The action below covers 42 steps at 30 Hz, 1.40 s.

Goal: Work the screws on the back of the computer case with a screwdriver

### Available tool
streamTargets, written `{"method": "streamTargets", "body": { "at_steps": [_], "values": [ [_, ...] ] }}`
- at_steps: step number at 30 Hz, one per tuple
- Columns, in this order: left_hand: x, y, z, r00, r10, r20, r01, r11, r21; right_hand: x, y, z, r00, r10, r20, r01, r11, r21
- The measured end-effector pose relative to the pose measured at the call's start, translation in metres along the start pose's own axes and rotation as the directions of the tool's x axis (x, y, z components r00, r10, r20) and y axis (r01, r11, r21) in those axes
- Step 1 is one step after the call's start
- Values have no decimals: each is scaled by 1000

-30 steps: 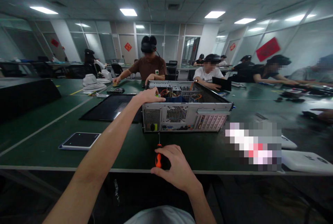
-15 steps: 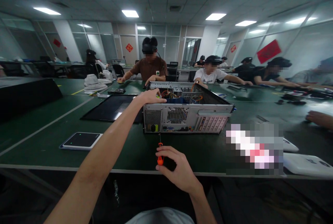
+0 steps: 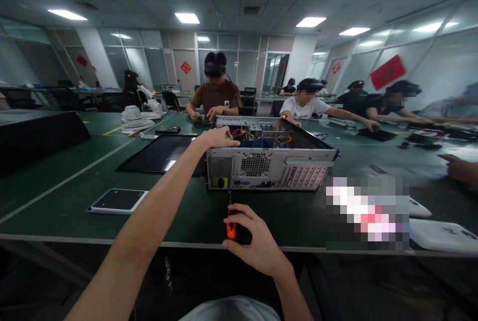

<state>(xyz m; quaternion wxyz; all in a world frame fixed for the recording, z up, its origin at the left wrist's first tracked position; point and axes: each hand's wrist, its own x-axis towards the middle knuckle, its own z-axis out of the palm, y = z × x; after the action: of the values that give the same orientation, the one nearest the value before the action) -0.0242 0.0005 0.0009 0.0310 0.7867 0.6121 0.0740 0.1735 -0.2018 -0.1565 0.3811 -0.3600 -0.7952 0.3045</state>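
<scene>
An opened computer case (image 3: 276, 166) lies on the green table in front of me, its rear panel facing me and its wired inside showing from above. My left hand (image 3: 218, 138) grips the case's near left top edge, the fingers reaching inside where they are partly hidden. Below the panel, my right hand (image 3: 252, 234) holds an orange-and-black screwdriver (image 3: 231, 230) between thumb and fingers. Its thin shaft points away from me, with the tip at the panel's lower edge near the power socket (image 3: 221, 182).
A black side panel (image 3: 157, 154) lies left of the case. Nearer me is a flat black-and-white device (image 3: 118, 200). White fans (image 3: 136, 121) stand farther back. At right lies a white device (image 3: 444, 235). Several people sit around; a co-worker's hand (image 3: 461, 166) rests at the right edge.
My right fingers have shifted slightly around the screwdriver handle. My left hand stays on the case. Across the table, the person in brown has drawn one hand in toward the other.
</scene>
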Motion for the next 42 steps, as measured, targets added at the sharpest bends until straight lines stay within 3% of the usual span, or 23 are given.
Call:
{"method": "streamTargets", "body": {
  "at_steps": [15, 24, 31, 42],
  "values": [
    [2, -3, 1, 1000, 3, 11, -2, 1000, -28, 1, 6, 2, 999, 24, -48, -14, 980, 199],
    [2, -2, 1, 1000, -1, 14, 2, 1000, -29, 1, 0, -3, 1000, -11, -11, 12, 992, 125],
    [2, -2, 1, 1000, -13, 7, 13, 999, -38, 0, 2, 1, 999, 47, -27, -43, 989, 144],
    [2, -1, 1, 1000, -12, 5, 12, 999, -32, 2, -2, 13, 996, -30, -83, 9, 971, -241]
  ]
}}
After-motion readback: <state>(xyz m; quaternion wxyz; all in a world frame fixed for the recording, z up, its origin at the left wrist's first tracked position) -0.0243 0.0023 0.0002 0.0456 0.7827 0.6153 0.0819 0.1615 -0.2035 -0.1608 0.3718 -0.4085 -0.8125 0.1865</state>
